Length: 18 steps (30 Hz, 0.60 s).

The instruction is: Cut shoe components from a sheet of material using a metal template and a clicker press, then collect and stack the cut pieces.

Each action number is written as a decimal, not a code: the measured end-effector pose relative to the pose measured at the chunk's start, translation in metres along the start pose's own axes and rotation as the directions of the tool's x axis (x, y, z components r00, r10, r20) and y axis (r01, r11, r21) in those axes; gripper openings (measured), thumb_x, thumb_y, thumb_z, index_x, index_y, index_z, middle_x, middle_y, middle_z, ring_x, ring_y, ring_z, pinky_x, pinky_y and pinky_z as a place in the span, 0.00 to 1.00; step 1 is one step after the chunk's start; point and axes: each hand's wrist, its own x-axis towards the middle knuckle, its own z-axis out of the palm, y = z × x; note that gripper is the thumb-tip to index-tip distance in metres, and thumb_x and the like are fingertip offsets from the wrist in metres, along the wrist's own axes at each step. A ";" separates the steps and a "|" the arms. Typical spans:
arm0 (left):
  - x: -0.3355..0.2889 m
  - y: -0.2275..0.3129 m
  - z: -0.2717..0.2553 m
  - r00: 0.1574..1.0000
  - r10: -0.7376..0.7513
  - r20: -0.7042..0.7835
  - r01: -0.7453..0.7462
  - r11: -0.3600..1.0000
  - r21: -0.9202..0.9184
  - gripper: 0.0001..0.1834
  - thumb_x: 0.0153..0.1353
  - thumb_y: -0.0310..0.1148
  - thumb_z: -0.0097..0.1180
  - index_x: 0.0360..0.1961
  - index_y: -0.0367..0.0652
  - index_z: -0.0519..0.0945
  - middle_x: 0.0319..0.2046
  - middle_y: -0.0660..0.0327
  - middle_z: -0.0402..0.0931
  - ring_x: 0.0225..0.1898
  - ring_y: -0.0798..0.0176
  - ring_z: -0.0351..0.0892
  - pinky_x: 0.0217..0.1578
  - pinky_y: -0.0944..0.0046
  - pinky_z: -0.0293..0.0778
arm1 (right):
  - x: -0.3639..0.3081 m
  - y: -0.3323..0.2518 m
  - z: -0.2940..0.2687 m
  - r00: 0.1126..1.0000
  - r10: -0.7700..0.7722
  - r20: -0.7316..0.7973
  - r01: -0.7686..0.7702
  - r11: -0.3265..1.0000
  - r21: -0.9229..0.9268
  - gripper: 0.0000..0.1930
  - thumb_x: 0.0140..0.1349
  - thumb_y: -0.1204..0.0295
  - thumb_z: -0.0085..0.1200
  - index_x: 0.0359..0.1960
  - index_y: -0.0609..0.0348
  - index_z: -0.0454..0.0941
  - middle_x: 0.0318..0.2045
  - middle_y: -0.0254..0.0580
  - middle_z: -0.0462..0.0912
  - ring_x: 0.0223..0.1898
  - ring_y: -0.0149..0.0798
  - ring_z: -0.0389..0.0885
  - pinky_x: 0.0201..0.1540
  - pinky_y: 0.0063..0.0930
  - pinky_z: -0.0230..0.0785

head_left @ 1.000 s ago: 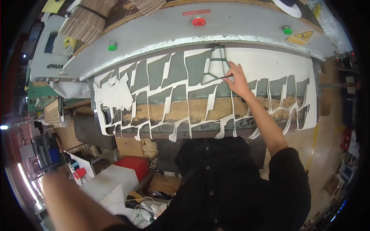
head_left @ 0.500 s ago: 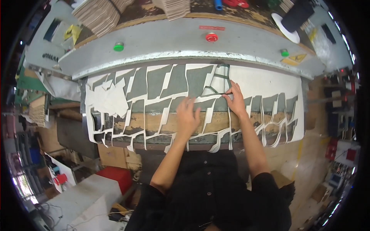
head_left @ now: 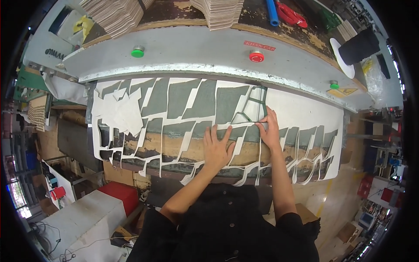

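Note:
A white sheet (head_left: pixel 305 107) with rows of cut-out openings lies across the machine bed, and the grey-green and worn tan bed surface (head_left: pixel 200 98) shows through the gaps. On the sheet's uncut edge stands a dark green metal cutting die (head_left: pixel 264 97), an open frame with crossbars. My right hand (head_left: pixel 271 131) grips the die's near right corner, thumb at the near edge and fingers along the right side. My left hand (head_left: pixel 216 150) lies open with spread fingers on the cut part of the sheet, left of the die. Loose white cut pieces (head_left: pixel 120 114) are heaped at the left.
Behind the bed runs a grey machine beam (head_left: pixel 196 50) with a red button (head_left: pixel 256 56) and green buttons (head_left: pixel 137 53). Bundled tan pieces (head_left: pixel 115 15), a blue tube (head_left: pixel 272 13) and a black roll (head_left: pixel 358 47) rest on the shelf above it.
The view has shifted, so the bed appears lower. My left hand, blurred before, now rests with its fingers spread on the sheet. My right hand stays at the die's corner.

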 end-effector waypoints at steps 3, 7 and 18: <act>0.000 0.003 -0.001 0.999 -0.038 0.030 0.039 0.999 -0.013 0.35 0.69 0.49 0.62 0.76 0.60 0.73 0.70 0.37 0.60 0.71 0.22 0.57 0.68 0.28 0.58 | -0.001 -0.004 -0.003 1.000 0.024 0.010 -0.024 1.000 -0.002 0.13 0.58 0.75 0.71 0.35 0.61 0.74 0.70 0.68 0.74 0.74 0.69 0.68 0.79 0.61 0.52; -0.001 0.005 -0.001 0.997 -0.049 0.062 0.049 0.999 0.003 0.35 0.68 0.50 0.61 0.76 0.60 0.72 0.68 0.37 0.63 0.69 0.23 0.60 0.69 0.30 0.58 | -0.003 -0.002 -0.005 1.000 0.011 0.027 -0.011 1.000 -0.026 0.13 0.59 0.75 0.70 0.35 0.60 0.74 0.70 0.67 0.74 0.74 0.69 0.68 0.79 0.61 0.52; 0.001 0.000 -0.001 0.998 -0.046 0.037 0.047 0.998 -0.031 0.37 0.69 0.50 0.61 0.77 0.56 0.70 0.69 0.37 0.62 0.70 0.24 0.60 0.70 0.30 0.58 | 0.000 -0.003 -0.003 0.999 0.009 0.035 -0.008 0.999 -0.032 0.13 0.60 0.76 0.69 0.37 0.61 0.73 0.72 0.67 0.72 0.74 0.69 0.66 0.79 0.62 0.50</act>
